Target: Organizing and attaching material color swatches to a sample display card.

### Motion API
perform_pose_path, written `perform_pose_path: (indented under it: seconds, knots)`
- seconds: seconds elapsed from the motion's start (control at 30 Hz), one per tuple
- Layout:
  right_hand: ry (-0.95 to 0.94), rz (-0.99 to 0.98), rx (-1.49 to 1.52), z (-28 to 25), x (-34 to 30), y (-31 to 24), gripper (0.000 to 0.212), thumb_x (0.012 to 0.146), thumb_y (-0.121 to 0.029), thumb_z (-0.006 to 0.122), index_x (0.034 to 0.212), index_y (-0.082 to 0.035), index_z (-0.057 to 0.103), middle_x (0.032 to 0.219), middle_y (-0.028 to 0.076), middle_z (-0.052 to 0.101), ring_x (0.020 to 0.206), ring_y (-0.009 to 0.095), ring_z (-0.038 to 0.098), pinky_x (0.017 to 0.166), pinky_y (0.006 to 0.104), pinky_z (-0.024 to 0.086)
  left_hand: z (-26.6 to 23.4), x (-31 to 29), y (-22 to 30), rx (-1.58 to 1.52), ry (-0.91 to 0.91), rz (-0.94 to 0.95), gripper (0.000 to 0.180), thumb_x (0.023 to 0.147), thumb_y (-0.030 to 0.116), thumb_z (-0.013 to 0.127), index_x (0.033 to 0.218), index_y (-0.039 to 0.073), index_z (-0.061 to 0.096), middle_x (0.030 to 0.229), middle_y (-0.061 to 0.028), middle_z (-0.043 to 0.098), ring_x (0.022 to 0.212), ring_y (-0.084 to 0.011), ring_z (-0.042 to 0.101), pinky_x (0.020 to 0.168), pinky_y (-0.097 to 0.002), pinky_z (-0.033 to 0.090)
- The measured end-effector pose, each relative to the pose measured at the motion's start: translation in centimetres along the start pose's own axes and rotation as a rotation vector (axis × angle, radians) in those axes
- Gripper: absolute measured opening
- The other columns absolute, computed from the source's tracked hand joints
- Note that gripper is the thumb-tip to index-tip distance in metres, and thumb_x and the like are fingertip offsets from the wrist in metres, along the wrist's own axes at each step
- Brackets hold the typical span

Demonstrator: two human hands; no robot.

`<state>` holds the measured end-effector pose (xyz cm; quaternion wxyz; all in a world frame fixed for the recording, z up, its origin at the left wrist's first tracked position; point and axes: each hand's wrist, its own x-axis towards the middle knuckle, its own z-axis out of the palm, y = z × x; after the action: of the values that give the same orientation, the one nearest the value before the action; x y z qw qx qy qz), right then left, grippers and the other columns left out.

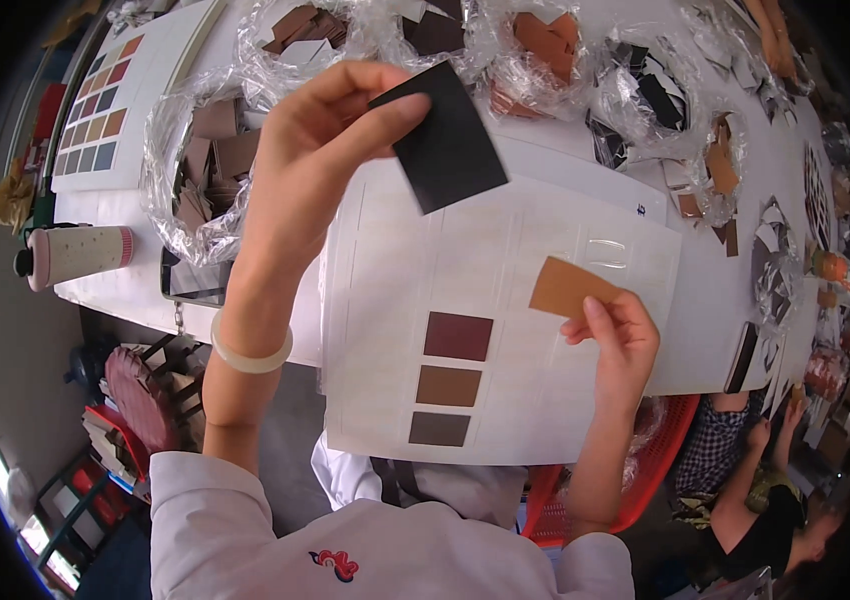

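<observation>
My left hand [340, 125] is raised over the far part of a white sample board, pinching a black swatch [453, 140] by its upper left corner. Lower and to the right, my right hand [620, 335] grips a tan swatch [567, 288] between thumb and fingers, just above the board. The white board [375, 300] lies at the table's near edge and partly overhangs it. In one column on it sit a maroon swatch [458, 337], a brown swatch [448, 386] and a grey-brown swatch [439, 429]. Embossed outlines mark other places on the board.
Plastic bags of loose swatches [545, 50] line the table's far side. A bag-lined tray of brown pieces [220, 165] stands at left, near a filled sample card [95, 115] and a bottle [80, 250]. A red basket [655, 470] is below right. Other people work at right.
</observation>
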<state>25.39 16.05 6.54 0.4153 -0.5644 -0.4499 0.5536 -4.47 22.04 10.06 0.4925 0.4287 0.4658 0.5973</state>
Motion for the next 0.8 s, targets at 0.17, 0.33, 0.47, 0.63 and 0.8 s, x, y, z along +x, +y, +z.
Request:
perform_pose_path:
  seconds: [0.17, 0.33, 0.47, 0.63, 0.8]
  knots:
    - [-0.078, 0.09, 0.047, 5.9, -2.8, 3.1, 0.01, 0.094, -0.004, 0.064, 0.094, 0.005, 0.06, 0.079, 0.011, 0.068, 0.064, 0.015, 0.067, 0.056, 0.0248, 0.054, -7.3, -10.6, -1.2, -0.209, 0.103, -0.356, 0.017, 0.097, 0.013, 0.06, 0.105, -0.002, 0.058, 0.08, -0.0101, 0.067, 0.065, -0.0229, 0.071, 0.051, -0.0294, 0.057]
    - [-0.022, 0.096, -0.041, 8.2, -2.5, 4.1, 0.012, 0.094, -0.006, 0.064, 0.096, 0.005, 0.06, 0.08, 0.009, 0.068, 0.064, 0.013, 0.067, 0.056, 0.0238, 0.054, -7.3, -16.2, -2.5, -0.214, 0.086, -0.542, 0.015, 0.097, 0.013, 0.059, 0.101, -0.001, 0.055, 0.076, -0.0082, 0.063, 0.055, -0.0172, 0.066, 0.047, -0.0252, 0.052]
    - [0.006, 0.113, -0.095, 9.1, -1.6, 3.8, 0.012, 0.094, -0.006, 0.064, 0.096, 0.005, 0.061, 0.079, 0.009, 0.068, 0.063, 0.013, 0.066, 0.056, 0.0238, 0.054, -5.9, -17.3, -2.4, -0.12, 0.037, -0.59, 0.014, 0.099, 0.012, 0.057, 0.104, -0.001, 0.053, 0.086, -0.0099, 0.066, 0.059, -0.0146, 0.067, 0.047, -0.0213, 0.05]
    - [0.022, 0.113, -0.156, 9.2, -1.4, 4.3, 0.013, 0.094, -0.007, 0.064, 0.096, 0.006, 0.061, 0.076, 0.01, 0.068, 0.06, 0.013, 0.066, 0.054, 0.0236, 0.053, -4.3, -15.9, -2.0, -0.083, -0.058, -0.61, 0.012, 0.101, 0.01, 0.053, 0.104, -0.001, 0.052, 0.1, -0.0127, 0.069, 0.062, -0.0106, 0.064, 0.05, -0.0204, 0.048]
    - [0.025, 0.13, -0.167, 9.3, -1.3, 4.3, 0.013, 0.093, -0.006, 0.065, 0.095, 0.006, 0.061, 0.075, 0.009, 0.067, 0.06, 0.013, 0.065, 0.054, 0.0234, 0.053, -2.9, -14.3, -2.8, 0.16, -0.204, -0.471, 0.005, 0.099, 0.004, 0.051, 0.101, -0.001, 0.05, 0.114, -0.0141, 0.068, 0.062, -0.0079, 0.062, 0.053, -0.0224, 0.049]
